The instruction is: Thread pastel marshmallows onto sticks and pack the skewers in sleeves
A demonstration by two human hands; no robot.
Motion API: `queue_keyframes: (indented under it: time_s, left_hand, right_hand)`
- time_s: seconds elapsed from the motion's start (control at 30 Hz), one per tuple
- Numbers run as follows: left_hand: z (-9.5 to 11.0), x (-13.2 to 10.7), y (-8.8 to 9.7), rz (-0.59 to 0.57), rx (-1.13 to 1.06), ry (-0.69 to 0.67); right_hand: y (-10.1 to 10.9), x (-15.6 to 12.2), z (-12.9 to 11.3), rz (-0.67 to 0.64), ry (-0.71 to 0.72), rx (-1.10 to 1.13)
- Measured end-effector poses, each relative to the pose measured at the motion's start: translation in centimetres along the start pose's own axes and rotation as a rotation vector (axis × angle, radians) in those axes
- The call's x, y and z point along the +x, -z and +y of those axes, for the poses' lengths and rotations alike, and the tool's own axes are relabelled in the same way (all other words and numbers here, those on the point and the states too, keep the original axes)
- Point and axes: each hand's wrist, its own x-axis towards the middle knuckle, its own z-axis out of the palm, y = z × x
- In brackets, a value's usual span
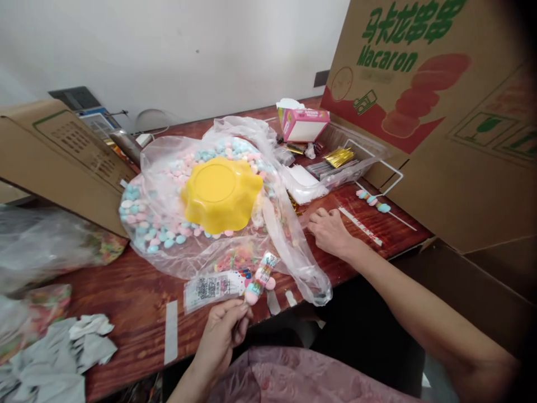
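My left hand (226,329) is closed at the table's front edge, pinching the lower end of a marshmallow skewer (260,280). Pink, blue and white pieces stand in a row on it, inside a clear printed wrapper. My right hand (329,232) rests on the table with its fingers curled down beside the plastic bag; whatever is under the fingertips is hidden. Some gold twist ties (296,206) lie just beyond those fingers. Between the hands spreads a big clear bag (308,280) of pastel candies (168,238), with an upturned yellow bowl (222,193) on top. Flat printed wrappers (216,288) lie by my left hand.
At the back right, a clear tray (356,168) holds sticks and a bundle of gold ties (339,158). Another skewer (373,200) lies near the large Macaron carton (403,101). A second carton (62,151) and crumpled grey cloth (54,358) are on the left.
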Motion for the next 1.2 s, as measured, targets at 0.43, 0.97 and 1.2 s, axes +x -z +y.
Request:
queue_keyframes:
  time_s: [0.43,0.97,1.2]
  left_hand:
    - [2.0,-0.1,-1.2,-0.111,-0.343,-0.038]
    - [2.8,-0.7,4.8,-0.035,-0.537,-0.300]
    - [2.0,-0.2,6.3,0.102,-0.126,-0.331]
  right_hand:
    - [2.7,-5.3,-7.2,0.585,-0.075,0.957]
    - [-3.0,-2.6,-18.4,-0.032,-0.057,1.468]
    - [-1.3,-2.3,-16.7,0.165,-0.203,1.460]
